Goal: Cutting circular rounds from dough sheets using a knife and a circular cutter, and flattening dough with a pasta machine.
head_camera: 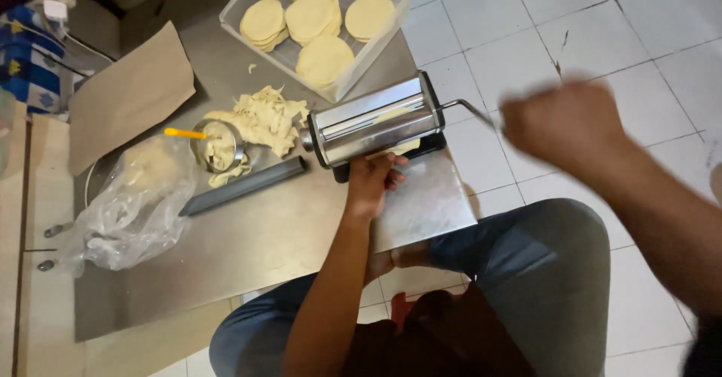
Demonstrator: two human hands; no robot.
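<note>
The dough roller machine [376, 125] sits at the metal sheet's [248, 249] right edge, its long axis running left to right. The left hand [370, 183] rests open just beneath it, receiving the dough strip [406, 147]. The right hand [560, 121], blurred, is clenched on the crank handle [468, 109] projecting from the machine's right end.

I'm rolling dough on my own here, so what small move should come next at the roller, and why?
Probably keep turning the crank with the right hand while the left hand eases the dough sheet out under the roller machine. The sheet only just shows below the rollers, so it looks partway through.
</note>
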